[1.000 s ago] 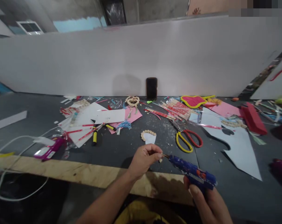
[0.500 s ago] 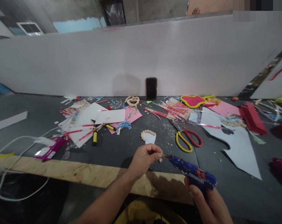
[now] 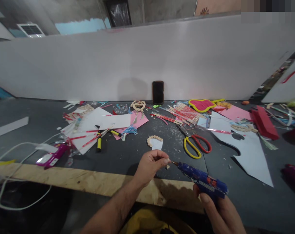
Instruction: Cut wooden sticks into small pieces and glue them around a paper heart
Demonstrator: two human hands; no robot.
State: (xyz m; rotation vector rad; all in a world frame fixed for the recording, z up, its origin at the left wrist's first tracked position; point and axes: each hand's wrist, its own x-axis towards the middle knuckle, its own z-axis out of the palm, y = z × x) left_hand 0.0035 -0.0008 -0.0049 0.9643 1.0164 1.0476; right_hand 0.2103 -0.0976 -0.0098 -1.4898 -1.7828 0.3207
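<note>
My right hand (image 3: 217, 208) is wrapped round the handle of a blue hot glue gun (image 3: 201, 178), its nozzle pointing left. The nozzle tip reaches the fingertips of my left hand (image 3: 153, 164), which are pinched together over a tiny piece mostly hidden by the fingers. Just beyond that hand, a white paper shape (image 3: 157, 144) lies on the dark table, with a row of small beige pieces (image 3: 151, 139) along its upper left edge. A small beige bit (image 3: 167, 167) shows below the left fingertips.
Scissors (image 3: 197, 146) with yellow and red handles lie right of centre. Red-wrapped chopsticks (image 3: 181, 113) and cut white card (image 3: 252, 156) are behind and to the right. A phone (image 3: 158, 92) leans on the white partition. A purple glue gun (image 3: 53, 156) with a white cord lies left.
The blue glue gun has shifted very slightly right and down with my right hand. My left hand stays nearly in place, still pinched.
</note>
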